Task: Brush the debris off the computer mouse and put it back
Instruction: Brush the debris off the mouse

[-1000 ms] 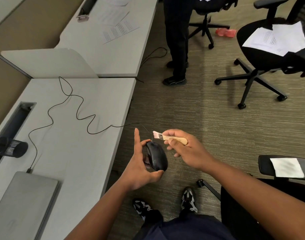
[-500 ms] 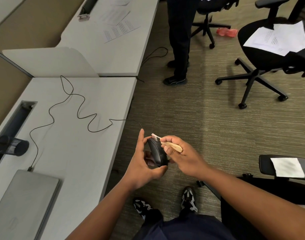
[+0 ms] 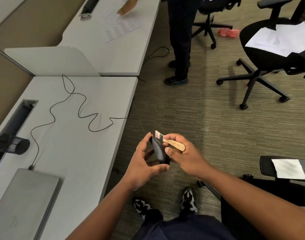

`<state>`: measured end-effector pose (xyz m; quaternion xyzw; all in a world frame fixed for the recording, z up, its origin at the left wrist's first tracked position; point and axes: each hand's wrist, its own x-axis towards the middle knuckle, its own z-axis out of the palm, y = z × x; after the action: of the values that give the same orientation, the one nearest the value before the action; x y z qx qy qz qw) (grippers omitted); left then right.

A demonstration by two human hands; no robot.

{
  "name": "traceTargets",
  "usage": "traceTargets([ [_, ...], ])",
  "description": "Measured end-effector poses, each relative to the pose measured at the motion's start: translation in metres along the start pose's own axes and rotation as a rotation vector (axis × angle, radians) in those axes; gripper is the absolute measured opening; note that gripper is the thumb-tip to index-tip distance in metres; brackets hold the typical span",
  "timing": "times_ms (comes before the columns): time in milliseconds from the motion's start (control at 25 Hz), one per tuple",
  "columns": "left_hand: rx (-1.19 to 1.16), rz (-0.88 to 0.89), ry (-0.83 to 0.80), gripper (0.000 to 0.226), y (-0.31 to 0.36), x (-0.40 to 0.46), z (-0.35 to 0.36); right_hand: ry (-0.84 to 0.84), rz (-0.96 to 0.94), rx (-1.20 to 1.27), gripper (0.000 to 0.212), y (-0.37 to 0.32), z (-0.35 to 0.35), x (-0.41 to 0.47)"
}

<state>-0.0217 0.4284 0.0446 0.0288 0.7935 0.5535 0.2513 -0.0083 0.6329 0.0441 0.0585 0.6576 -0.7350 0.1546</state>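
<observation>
Holding the mouse (image 3: 158, 151) on its edge in my left hand (image 3: 141, 163), off the surface (image 3: 75, 149), I have swung my right hand (image 3: 184, 153), gripping the brush (image 3: 172, 142), back onto its top end. Brushing goes on; putting back waits.

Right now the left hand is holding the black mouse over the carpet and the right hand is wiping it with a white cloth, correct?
Not quite. The head view shows the right hand holding a small wooden-handled brush, not a cloth. The left hand does hold the black mouse over the carpet.
</observation>
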Motion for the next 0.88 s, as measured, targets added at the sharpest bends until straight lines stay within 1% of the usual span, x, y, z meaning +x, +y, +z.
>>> traceTargets([
  [120, -0.036, -0.003, 0.003, 0.122, 0.001, 0.0, -0.001, 0.025, 0.027, 0.015, 0.025, -0.005, 0.001, 0.001],
  [200, -0.049, -0.009, -0.001, 0.126, 0.002, -0.001, -0.001, 0.066, -0.001, -0.006, 0.017, -0.012, -0.003, 0.002],
  [240, -0.053, -0.01, -0.007, 0.13, 0.003, -0.002, -0.002, 0.074, -0.027, -0.025, 0.017, -0.017, -0.006, 0.002],
  [320, -0.045, -0.013, -0.026, 0.144, 0.005, -0.003, -0.004, 0.059, -0.041, -0.08, 0.024, -0.025, -0.013, 0.005],
  [360, -0.035, -0.014, -0.034, 0.148, 0.006, -0.003, -0.006, 0.045, -0.03, -0.102, 0.02, -0.028, -0.017, 0.008],
  [400, -0.025, -0.013, -0.038, 0.15, 0.007, -0.003, -0.007, 0.032, -0.016, -0.113, 0.016, -0.03, -0.019, 0.011],
  [520, -0.01, -0.015, -0.047, 0.152, 0.008, -0.003, -0.01, -0.016, 0.003, -0.165, 0.014, -0.035, -0.025, 0.019],
  [600, -0.009, -0.014, -0.049, 0.152, 0.009, -0.002, -0.012, -0.061, 0.009, -0.202, 0.013, -0.038, -0.03, 0.022],
  [720, 0.0, -0.001, -0.041, 0.147, 0.009, -0.001, -0.014, -0.132, 0.046, -0.194, 0.018, -0.047, -0.038, 0.023],
  [880, 0.019, 0.008, -0.043, 0.133, 0.006, -0.001, -0.018, -0.252, 0.084, -0.267, 0.021, -0.055, -0.051, 0.023],
])
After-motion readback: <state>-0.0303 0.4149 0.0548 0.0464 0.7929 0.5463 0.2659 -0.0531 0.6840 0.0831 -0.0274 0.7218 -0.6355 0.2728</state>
